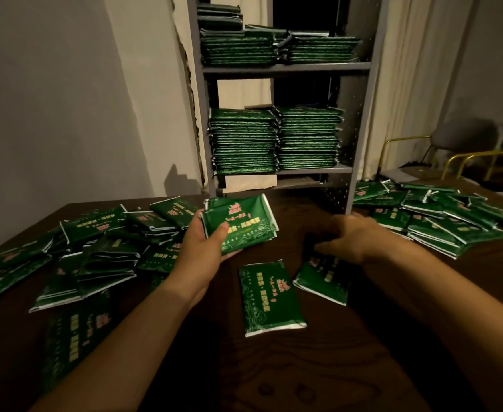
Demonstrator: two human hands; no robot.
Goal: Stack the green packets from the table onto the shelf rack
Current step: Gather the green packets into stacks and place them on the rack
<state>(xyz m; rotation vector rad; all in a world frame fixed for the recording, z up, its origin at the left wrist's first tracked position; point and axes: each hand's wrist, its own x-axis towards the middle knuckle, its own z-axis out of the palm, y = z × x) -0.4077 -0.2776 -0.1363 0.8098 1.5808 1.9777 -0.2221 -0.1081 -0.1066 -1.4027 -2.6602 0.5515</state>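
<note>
- Head view: a small bundle of green packets (240, 226) sits in the left hand (205, 242), thumb pressed across the printed top face and fingers curled underneath, so that hand is grasping the bundle. It is held just above the table (274, 367), in front of the shelf rack (277, 114) and below its lowest filled shelf.
- The bundle's long axis runs roughly left to right, slightly tilted, with its free end pointing right, towards the other hand.
- The right hand (345, 239) hovers to the right of the bundle, fingers bent downward over a loose packet (321, 281) lying flat on the table. Its fingertips look to be at or near the packet's top edge, but I cannot tell whether they have closed on it.
- That packet lies nearer the right hand than the left, its long axis angled away from the person and to the right. Judged from this, the right hand is the one placed to lift it and lay it on the bundle.
- A second single packet (271, 298) lies just left of it, lengthwise towards the person, touching neither hand.
- Further out from the bundle, a scattered heap (95, 248) covers the table to the left and another spread (446, 221) lies to the right.
- The rack already holds neat stacks on two shelves (274, 141), so much remains on the table.
</note>
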